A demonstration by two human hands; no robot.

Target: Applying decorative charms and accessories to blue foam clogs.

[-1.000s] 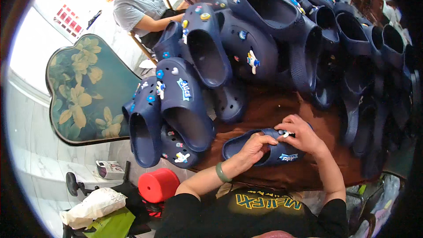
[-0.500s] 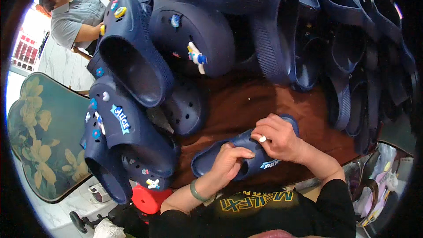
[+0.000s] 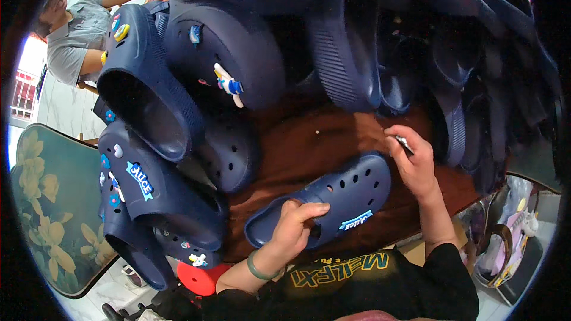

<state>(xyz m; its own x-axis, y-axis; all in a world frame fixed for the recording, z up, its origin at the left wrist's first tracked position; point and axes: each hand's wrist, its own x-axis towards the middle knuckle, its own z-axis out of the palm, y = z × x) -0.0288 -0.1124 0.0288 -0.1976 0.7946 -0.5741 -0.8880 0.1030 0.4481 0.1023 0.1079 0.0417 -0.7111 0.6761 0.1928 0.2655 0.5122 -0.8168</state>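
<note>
A navy clog with holes lies on the brown cloth in front of me, its toe to the right. My left hand grips it by the foot opening, thumb on top and fingers inside. A light-blue banner-shaped charm sits on the side of its toe; several holes there are bare. My right hand is raised beyond the toe, apart from the clog. Its fingers are closed around a small pale, silvery piece, mostly hidden and too small to name.
Navy clogs with charms are stacked at the left, and more clogs pile up behind and to the right. A tiny white bit lies on the brown cloth. A red round stool stands lower left. Another person sits far left.
My right hand has lifted off the toe and moved right, uncovering the holes and the banner charm. The left hand still grips the clog. The whole view has shifted slightly.
</note>
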